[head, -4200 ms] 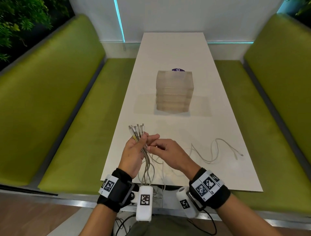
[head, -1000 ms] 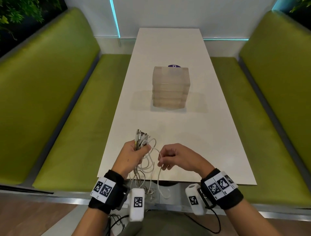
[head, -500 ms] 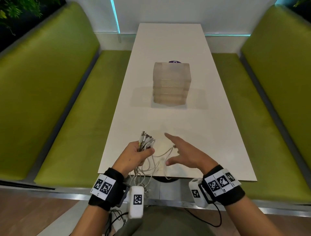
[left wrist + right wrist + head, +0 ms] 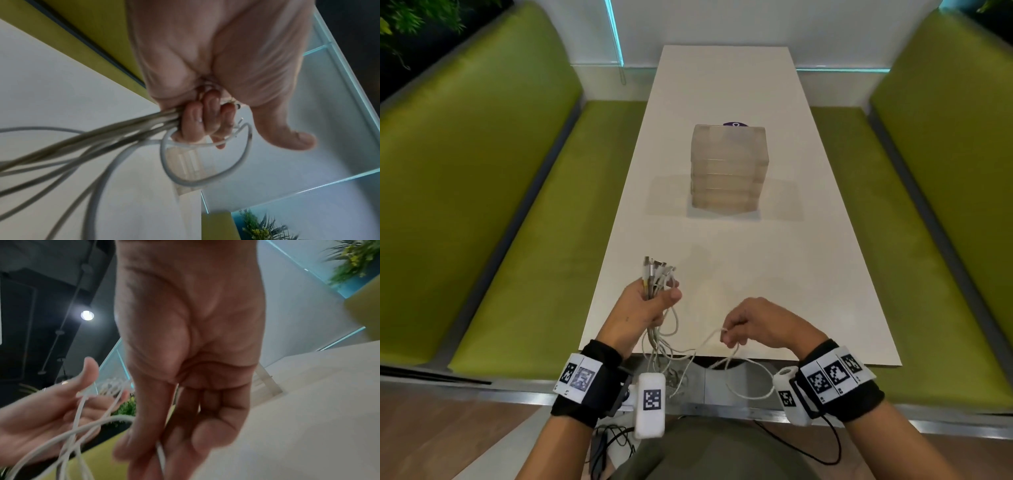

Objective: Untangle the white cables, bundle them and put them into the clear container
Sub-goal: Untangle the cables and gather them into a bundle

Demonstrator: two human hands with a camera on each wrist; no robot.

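Step in hand, by my reading: bundling. The left hand (image 4: 645, 306) grips the thin, round-sheathed white cables (image 4: 666, 337) in a closed fist just below their plug ends, metal connector tips (image 4: 655, 269) fanning upward above the near end of the matte white rectangular table (image 4: 808, 274). The slack hangs in loose loops below the table edge. The right hand (image 4: 760, 325) pinches one strand between curled fingertips, drawn out sideways and apart from the main bunch. The sheaths look smooth and pliant, greyish in places.

The clear, frosted-looking, ribbed plastic container (image 4: 729, 168) stands at mid-table, well apart from both hands. Whether it is lidded or open I cannot tell.

Next move probably calls for coiling the hanging slack back toward the left fist without re-crossing strands.
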